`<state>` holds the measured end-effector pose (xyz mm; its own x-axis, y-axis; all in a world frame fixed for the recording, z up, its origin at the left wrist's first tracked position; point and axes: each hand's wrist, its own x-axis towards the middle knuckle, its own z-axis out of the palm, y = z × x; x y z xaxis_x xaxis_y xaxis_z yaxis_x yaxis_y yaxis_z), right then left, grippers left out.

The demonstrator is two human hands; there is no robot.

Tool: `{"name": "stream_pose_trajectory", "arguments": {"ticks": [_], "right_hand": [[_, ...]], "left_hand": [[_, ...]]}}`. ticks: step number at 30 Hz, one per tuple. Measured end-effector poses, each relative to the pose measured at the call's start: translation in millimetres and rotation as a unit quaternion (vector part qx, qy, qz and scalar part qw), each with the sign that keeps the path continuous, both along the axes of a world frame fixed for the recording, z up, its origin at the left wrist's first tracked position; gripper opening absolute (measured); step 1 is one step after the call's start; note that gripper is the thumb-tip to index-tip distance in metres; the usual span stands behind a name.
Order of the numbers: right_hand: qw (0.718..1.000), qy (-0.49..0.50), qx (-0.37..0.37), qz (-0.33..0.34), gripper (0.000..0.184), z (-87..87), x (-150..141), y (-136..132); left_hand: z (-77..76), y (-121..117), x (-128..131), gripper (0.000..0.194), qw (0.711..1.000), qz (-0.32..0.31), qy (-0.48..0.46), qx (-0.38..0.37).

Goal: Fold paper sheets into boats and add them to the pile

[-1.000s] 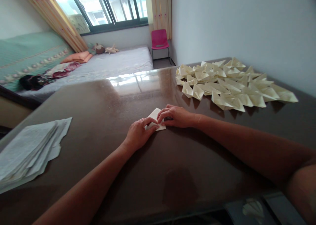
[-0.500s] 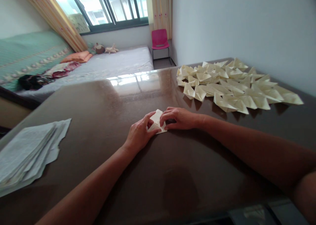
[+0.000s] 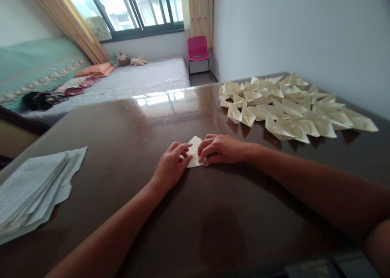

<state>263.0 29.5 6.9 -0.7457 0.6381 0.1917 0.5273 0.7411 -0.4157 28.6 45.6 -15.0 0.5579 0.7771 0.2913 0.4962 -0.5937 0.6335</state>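
A small folded piece of cream paper (image 3: 195, 144) lies on the dark glossy table (image 3: 195, 213) near its middle. My left hand (image 3: 170, 166) presses on the paper's left side with curled fingers, the index finger stretched over it. My right hand (image 3: 221, 148) holds the right side, its fingers bent down onto the fold. Both hands pinch the paper against the tabletop. Most of the paper is hidden under the fingers.
A heap of several folded cream paper boats (image 3: 289, 107) covers the table's far right. A stack of flat sheets (image 3: 33, 188) lies at the left edge. Beyond the table are a bed (image 3: 128, 81), a pink chair (image 3: 198, 50) and a window.
The paper's upper flap has been folded and pressed flatter. Both hands shifted slightly on the paper, the left fingers stretching further over it.
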Motion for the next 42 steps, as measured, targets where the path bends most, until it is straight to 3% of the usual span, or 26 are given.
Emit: {"name": "stream_pose_trajectory", "arguments": {"ticks": [6,11,17,20,24,31,36,39,42], "right_hand": [[1.0,-0.019,0.022,0.002,0.019,3.6,-2,-4],[0.999,-0.025,0.033,-0.005,0.023,6.1,-4,-7],[0.995,-0.06,0.068,-0.03,0.024,8.0,-8,-13],[0.994,-0.073,0.074,-0.039,0.024,8.6,-9,-16],[0.99,-0.098,0.085,-0.048,0.025,11.2,-12,-19],[0.978,-0.157,0.13,-0.044,0.027,16.7,-18,-26],[0.989,-0.099,0.086,-0.062,0.024,8.7,-15,-19],[0.987,-0.041,0.048,-0.145,0.019,-2.6,-11,-6],[0.964,-0.03,0.059,-0.259,0.046,-13.7,-9,6]], "left_hand": [[-3.3,-5,2,0.022,0.994,0.014,0.066,0.091],[-0.6,-4,1,0.018,0.966,0.025,0.156,0.206],[17.6,-31,-4,0.021,0.92,-0.107,0.213,0.312],[20.4,-47,-4,0.022,0.9,-0.119,0.239,0.343],[17.0,-52,-2,0.025,0.88,-0.118,0.271,0.371],[16.6,-49,-8,0.026,0.862,-0.047,0.353,0.361],[21.0,-41,-13,0.025,0.878,-0.022,0.357,0.319],[18.8,-31,-15,0.027,0.908,-0.022,0.302,0.288],[13.3,-21,-17,0.028,0.938,-0.024,0.239,0.249]]}}
